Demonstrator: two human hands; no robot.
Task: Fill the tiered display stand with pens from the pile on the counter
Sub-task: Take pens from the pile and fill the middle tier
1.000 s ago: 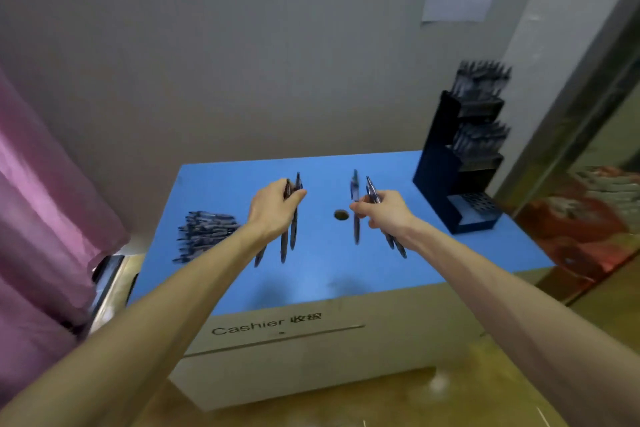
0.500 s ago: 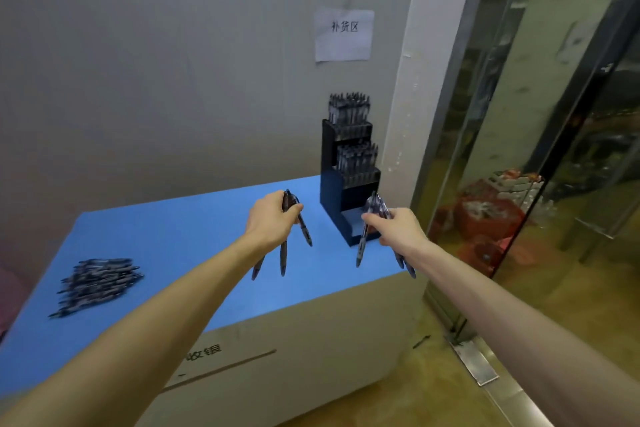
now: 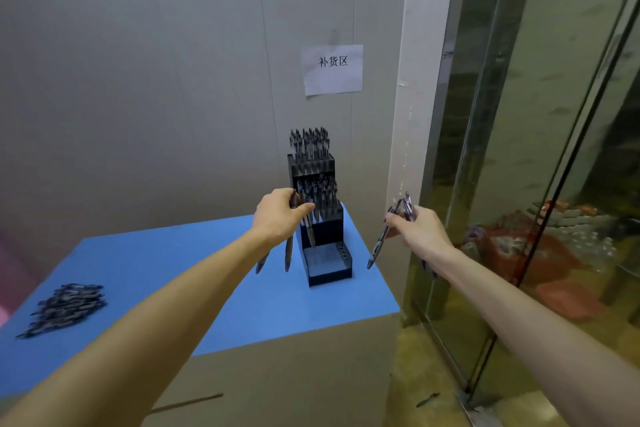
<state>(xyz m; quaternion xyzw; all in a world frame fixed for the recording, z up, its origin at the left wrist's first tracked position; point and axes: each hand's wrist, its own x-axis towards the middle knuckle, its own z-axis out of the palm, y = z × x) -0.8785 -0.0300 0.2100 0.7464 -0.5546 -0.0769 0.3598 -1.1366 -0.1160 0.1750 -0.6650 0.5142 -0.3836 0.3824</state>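
Observation:
A black tiered display stand (image 3: 320,230) sits at the far right corner of the blue counter (image 3: 166,263). Its top two tiers hold several upright pens; the lowest tier's holes look bare. My left hand (image 3: 278,215) grips a few dark pens (image 3: 288,253) that hang tip-down just left of the stand. My right hand (image 3: 417,229) grips a few more pens (image 3: 377,246) to the right of the stand, past the counter's edge. A pile of pens (image 3: 64,308) lies at the counter's near left.
A grey wall with a paper sign (image 3: 332,69) stands behind the stand. A white pillar and a glass door (image 3: 540,149) run down the right side. One pen (image 3: 427,399) lies on the floor by the door track.
My view has turned right and drawn closer, so the stand now sits in the middle. Both hands, still holding pens, have come up on either side of the stand.

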